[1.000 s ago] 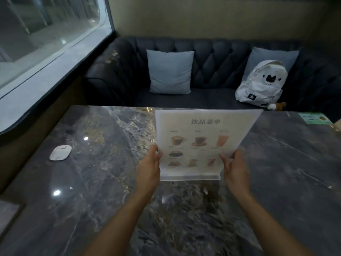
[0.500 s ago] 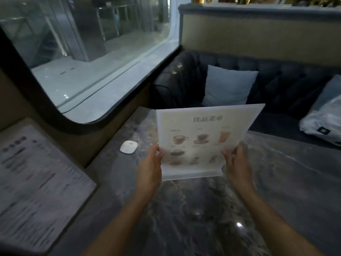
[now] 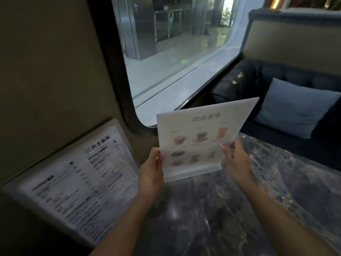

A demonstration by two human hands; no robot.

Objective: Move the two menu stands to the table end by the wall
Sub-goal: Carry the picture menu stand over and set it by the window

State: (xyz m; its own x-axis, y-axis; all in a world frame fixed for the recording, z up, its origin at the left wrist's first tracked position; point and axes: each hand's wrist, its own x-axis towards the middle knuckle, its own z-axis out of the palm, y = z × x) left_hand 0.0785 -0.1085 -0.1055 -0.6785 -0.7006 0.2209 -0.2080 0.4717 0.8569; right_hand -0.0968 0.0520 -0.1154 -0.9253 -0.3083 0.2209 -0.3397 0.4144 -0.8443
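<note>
I have the drinks menu stand (image 3: 201, 139) up off the counter (image 3: 212, 215), held between both hands. My left hand (image 3: 150, 174) pinches its lower left edge, thumb over the front face, and my right hand (image 3: 237, 159) pinches the lower right edge just above the clear base. The sheet leans back a little and its base hangs clear of the marble, near the counter's left end. The second stand, the text menu stand (image 3: 73, 183), is propped against the wall (image 3: 46, 80) at the counter's left edge, below the window (image 3: 175, 52). It looks already placed, though its foot is blurred and I cannot tell exactly how it sits.

So I judge this to be the carry of the last stand, close to the put-down. The next move calls for bringing the drinks menu further left toward the wall, lowering it until the base meets the marble flat, just beside the text menu and not overlapping it. I would keep both pinches until the base is bearing, since a tall thin sheet on a narrow foot will likely tip if released tilted. The corner under the window frame is tight, so I should watch the top edge against the wall.
</note>
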